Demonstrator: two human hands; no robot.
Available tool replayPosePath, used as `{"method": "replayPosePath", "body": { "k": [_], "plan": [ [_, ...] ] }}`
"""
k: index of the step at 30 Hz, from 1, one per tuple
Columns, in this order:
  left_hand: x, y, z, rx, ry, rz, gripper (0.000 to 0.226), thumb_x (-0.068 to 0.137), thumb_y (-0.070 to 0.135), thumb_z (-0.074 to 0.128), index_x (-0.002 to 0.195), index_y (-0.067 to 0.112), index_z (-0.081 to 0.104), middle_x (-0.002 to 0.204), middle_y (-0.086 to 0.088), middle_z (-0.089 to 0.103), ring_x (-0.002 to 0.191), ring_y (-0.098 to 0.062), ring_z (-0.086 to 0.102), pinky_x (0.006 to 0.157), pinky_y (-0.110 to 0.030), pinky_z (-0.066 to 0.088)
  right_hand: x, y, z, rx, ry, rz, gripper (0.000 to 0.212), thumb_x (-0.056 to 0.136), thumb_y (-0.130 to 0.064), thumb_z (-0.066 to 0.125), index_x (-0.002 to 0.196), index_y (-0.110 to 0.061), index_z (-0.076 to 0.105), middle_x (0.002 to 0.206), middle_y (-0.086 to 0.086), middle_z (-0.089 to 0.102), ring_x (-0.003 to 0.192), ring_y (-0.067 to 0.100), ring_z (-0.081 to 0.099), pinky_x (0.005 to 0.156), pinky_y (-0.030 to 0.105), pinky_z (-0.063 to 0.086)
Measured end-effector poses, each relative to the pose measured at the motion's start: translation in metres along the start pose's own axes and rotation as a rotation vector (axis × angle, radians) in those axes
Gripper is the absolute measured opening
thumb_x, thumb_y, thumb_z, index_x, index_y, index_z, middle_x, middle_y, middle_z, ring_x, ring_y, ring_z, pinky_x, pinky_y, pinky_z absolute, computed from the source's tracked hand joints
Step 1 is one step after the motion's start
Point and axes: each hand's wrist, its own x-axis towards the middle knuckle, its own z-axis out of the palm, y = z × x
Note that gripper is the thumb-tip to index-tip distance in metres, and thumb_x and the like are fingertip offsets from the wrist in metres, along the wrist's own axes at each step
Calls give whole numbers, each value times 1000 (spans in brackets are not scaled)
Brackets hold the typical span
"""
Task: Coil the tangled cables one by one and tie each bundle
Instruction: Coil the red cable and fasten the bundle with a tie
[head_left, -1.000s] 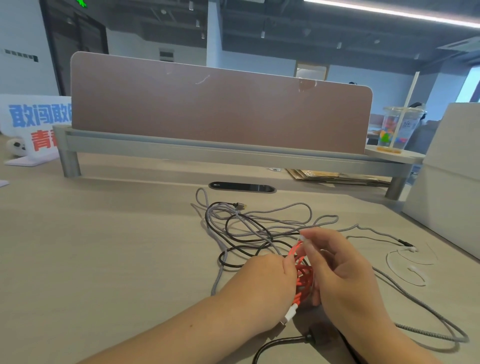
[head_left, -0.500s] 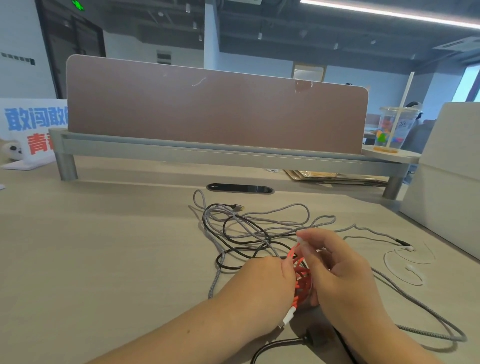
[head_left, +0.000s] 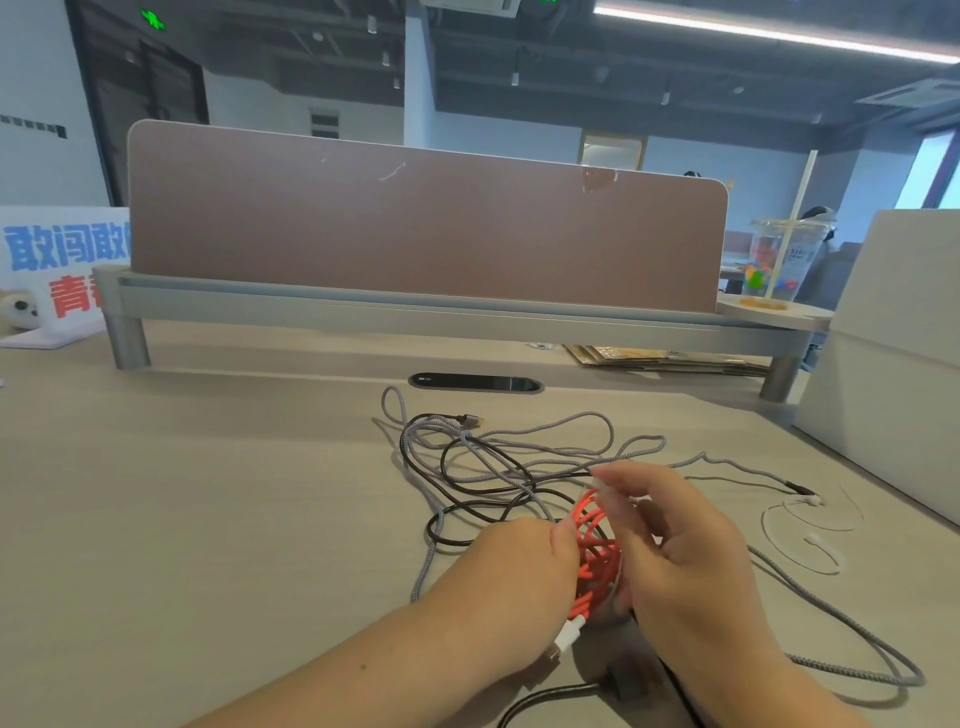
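coil (head_left: 597, 551): between our left hand (head_left: 509, 577) and right hand (head_left: 691, 561), above the desk (head_left: 208, 519)
tangle (head_left: 493, 467): at 11 o'clock from the coil, touching it
loose ties (head_left: 811, 538): at 3 o'clock, apart
divider (head_left: 415, 234): at 12 o'clock, behind everything
cup (head_left: 779, 249): at 1 o'clock, beside the divider's end

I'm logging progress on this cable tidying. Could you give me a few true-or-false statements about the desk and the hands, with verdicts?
1. The left hand and right hand both hold the orange cable, which is gathered into loops. True.
2. The gray braided cable is coiled and tied. False: it lies loose on the desk, tangled with the black cable.
3. A plastic cup with a straw stands on the shelf at the right end of the divider. True.
4. The orange cable's white plug is plugged into a socket. False: it hangs free below the left hand.
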Motion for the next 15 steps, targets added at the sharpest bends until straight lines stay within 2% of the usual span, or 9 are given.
{"method": "replayPosePath", "body": {
  "k": [4,7,9,12,15],
  "plan": [
    [-2,1,-2,20,-2,6,44,97,16,46,137,5,32,130,-17,50,114,-32,51,95,-41,45,1,-2,0,-60,8,-58,34,86,-9,61,101,-40,58,98,-23,62,71,0,61,64,25,52],
    [-3,2,-4,29,-3,16,46,96,14,47,137,4,31,130,-17,50,114,-31,51,95,-40,45,1,-3,0,-101,0,-82,35,85,-6,62,94,-40,64,99,-27,60,80,-1,61,66,14,49],
    [-4,2,-4,31,-5,19,47,96,15,48,139,4,29,131,-17,49,115,-31,51,95,-39,45,1,-3,0,-122,3,-96,35,83,-4,63,93,-37,66,101,-28,58,89,-2,59,73,11,48],
    [-2,2,-2,19,-22,7,49,97,18,49,139,5,29,134,-16,48,119,-29,49,99,-38,44,2,-2,0,-136,-5,-101,33,83,-3,63,95,-34,66,104,-29,57,93,-4,57,75,11,48],
    [-3,2,-2,28,-7,16,47,97,18,48,138,5,30,132,-16,50,116,-29,50,96,-38,45,1,-1,0,-113,-7,-83,34,85,-5,61,97,-37,63,104,-30,57,95,-1,57,74,17,51]
  ]
}}
